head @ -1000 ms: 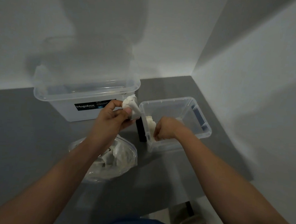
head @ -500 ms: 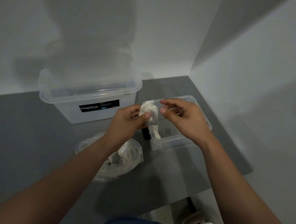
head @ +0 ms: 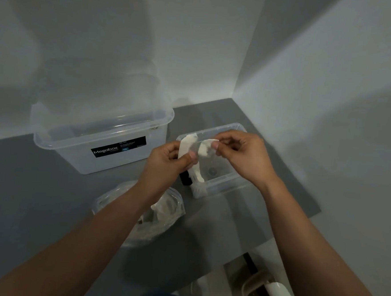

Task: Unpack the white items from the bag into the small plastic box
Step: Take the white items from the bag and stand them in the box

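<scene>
Over the small clear plastic box (head: 230,177), both hands hold white items. My left hand (head: 168,161) pinches one white piece (head: 188,142) between thumb and fingers. My right hand (head: 242,154) pinches a second white piece (head: 205,148) just to its right, a small gap apart. Another white item (head: 197,174) leans inside the small box against its left wall. The clear plastic bag (head: 162,215) with more white items lies on the grey table under my left forearm, which partly hides it.
A larger clear box labelled Megabox (head: 102,139) stands at the back left. A small black object (head: 185,178) sits against the small box's left side. White walls close the corner behind and to the right. The grey table (head: 36,194) ends at the lower right.
My right hand came out of the small box and rose to meet my left hand. The two white pieces, first held together, are now pulled slightly apart.
</scene>
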